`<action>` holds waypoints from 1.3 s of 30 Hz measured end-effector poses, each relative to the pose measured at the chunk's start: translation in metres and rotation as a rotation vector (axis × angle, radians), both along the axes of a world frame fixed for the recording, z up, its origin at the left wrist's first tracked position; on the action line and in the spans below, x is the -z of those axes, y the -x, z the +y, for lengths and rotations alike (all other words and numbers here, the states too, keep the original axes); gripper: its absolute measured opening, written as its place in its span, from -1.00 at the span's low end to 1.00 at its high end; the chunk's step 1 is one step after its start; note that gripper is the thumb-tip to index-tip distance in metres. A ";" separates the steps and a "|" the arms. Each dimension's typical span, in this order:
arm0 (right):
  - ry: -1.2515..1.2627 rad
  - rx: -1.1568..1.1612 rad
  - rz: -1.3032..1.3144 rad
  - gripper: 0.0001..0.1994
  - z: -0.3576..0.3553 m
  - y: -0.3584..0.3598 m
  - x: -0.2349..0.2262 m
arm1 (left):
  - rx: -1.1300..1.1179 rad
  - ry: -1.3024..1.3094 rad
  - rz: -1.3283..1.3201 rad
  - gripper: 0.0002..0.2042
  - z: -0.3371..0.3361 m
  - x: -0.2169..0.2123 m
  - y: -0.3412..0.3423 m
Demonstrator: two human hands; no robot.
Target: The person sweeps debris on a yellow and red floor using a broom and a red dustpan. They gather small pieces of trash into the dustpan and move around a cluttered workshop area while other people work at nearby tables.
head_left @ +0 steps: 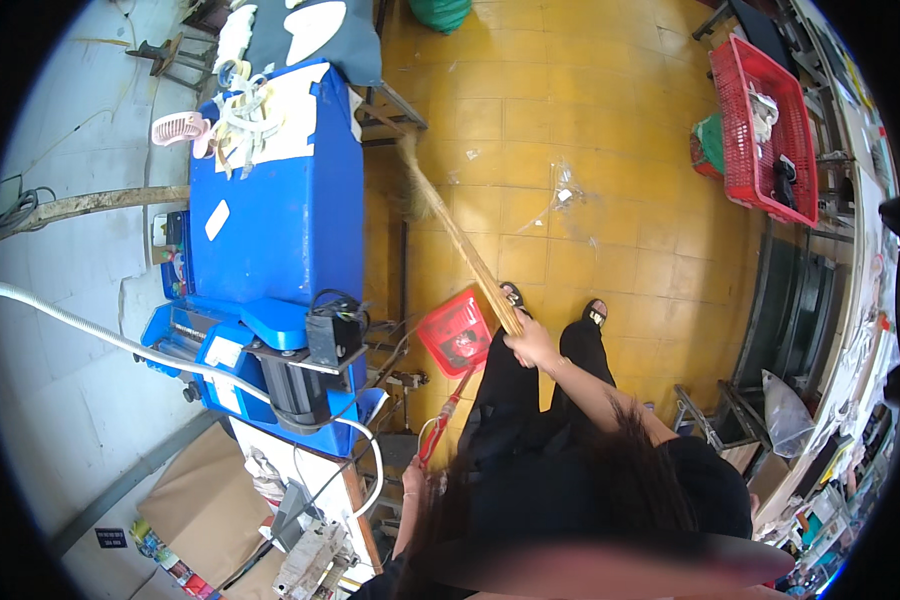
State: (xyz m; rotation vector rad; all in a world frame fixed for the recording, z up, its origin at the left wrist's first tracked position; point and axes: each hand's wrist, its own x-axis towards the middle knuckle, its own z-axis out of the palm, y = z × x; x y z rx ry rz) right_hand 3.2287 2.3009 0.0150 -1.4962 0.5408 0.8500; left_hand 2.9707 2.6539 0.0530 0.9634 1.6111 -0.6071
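Note:
My right hand (535, 342) is closed round the thick end of a straw broom (462, 245). The broom slants away to the far left, its bristles beside the table legs, partly in shadow. At the lower left, my left hand (413, 478) grips the red handle of a dustpan (440, 335). Its red pan rests low by my left foot, with some dark and pale debris in it. Scraps of litter (565, 190) lie on the yellow tiled floor ahead of my feet, apart from the broom.
To the left stands a blue machine (310, 340) with a motor and a white hose, beside a blue-covered table (270, 210) bearing pale strips and a pink handheld fan (178, 128). A red basket (735, 130) stands far right, near dark racks. A green bag (440, 12) is at the far edge.

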 end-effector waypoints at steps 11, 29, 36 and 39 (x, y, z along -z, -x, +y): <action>0.213 0.118 0.099 -0.48 -0.218 -0.051 0.089 | 0.047 -0.296 -0.173 -0.64 -0.067 -0.033 0.011; 0.128 -0.264 0.152 -0.53 -0.357 0.105 -0.004 | -0.682 -0.268 -0.296 -0.70 -0.134 -0.002 0.063; 0.611 -0.455 -0.004 -0.54 -0.495 0.016 -0.034 | -0.852 -0.068 -0.168 -0.70 -0.155 -0.045 0.076; 0.837 -0.493 -0.022 -0.53 -0.520 -0.040 -0.035 | -0.819 -0.032 -0.305 -0.69 -0.162 -0.038 0.093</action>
